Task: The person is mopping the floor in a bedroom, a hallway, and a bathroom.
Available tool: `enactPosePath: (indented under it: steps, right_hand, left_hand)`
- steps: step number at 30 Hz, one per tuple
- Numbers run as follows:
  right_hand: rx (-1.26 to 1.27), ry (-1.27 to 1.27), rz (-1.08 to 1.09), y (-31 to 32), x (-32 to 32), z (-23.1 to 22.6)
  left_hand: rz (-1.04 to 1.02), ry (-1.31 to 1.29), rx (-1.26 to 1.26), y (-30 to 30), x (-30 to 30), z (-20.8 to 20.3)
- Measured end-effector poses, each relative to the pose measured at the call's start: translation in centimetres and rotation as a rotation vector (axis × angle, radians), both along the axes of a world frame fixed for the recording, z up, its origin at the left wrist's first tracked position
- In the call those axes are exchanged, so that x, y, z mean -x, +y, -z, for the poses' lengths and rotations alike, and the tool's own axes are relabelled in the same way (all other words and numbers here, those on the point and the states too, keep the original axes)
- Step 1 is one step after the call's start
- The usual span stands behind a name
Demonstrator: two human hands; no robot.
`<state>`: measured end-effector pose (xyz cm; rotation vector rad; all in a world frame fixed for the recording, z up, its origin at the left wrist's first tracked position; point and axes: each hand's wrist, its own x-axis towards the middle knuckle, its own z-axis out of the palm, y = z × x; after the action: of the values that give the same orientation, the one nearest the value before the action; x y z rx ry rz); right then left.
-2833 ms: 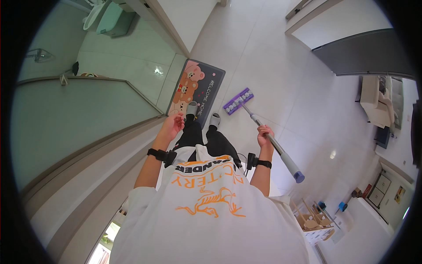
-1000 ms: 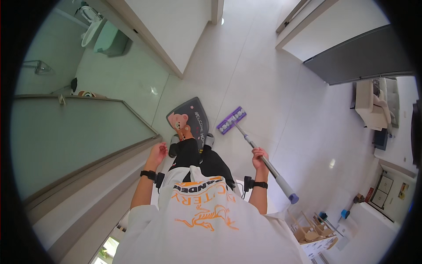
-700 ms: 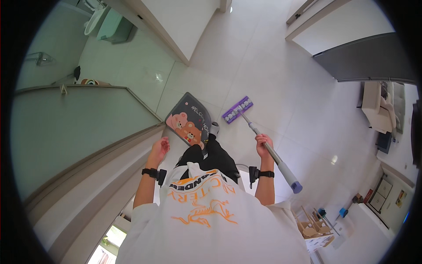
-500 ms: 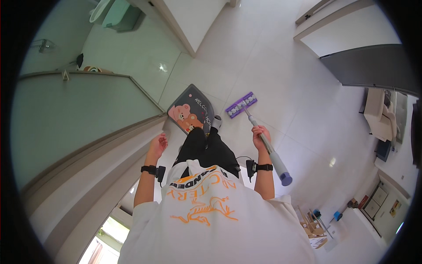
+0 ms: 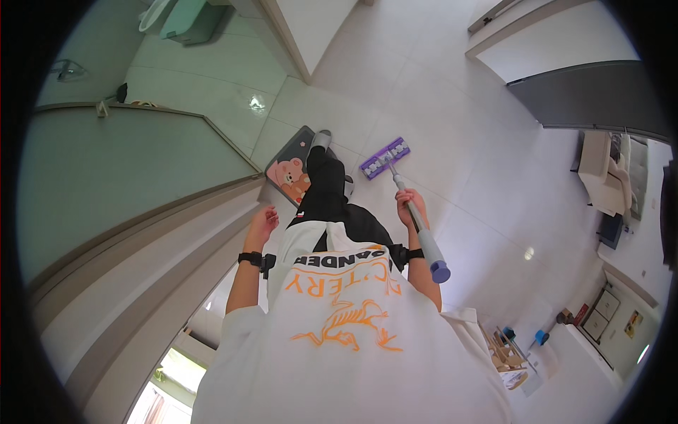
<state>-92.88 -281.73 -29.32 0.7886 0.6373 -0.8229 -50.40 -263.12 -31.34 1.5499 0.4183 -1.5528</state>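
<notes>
At the far left we are seeing a greenish frosted panel (image 5: 141,191) in its frame, and beyond it a teal tub (image 5: 192,25) is standing near the upper edge. Next, our left grip (image 5: 265,220) is hanging in the air, loosely open, with its fingers bending a little. Beside it, a dark grey mat (image 5: 286,159) with cartoon bears is lying on the pale tiled floor (image 5: 452,141), and our black trousers (image 5: 326,184) are covering a part of it. One grey slipper (image 5: 321,139) is overlapping the mat at its upper right side. To the right of the mat, near but apart, the purple head (image 5: 385,158) of the mop (image 5: 426,244) is showing over the floor; we are not able to tell if it is touching. Our right grip (image 5: 412,206) is wrapping firmly around the grey pole, which is slanting toward our body. Farther right, a beige sofa (image 5: 597,166) is standing well apart from the mop
</notes>
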Motion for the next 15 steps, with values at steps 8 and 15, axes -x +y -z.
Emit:
enactPosePath:
  steps: [8,15]
  right_hand:
    - [-0.001,0.028,0.019,0.2,0.4,-0.3]
    - [-0.028,0.091,0.014,0.3,-1.5,-0.5]
  left_hand:
    - [0.135,-0.083,0.061,-2.9,0.7,-0.9]
    - [0.322,-0.168,0.057,-8.1,2.5,-7.2]
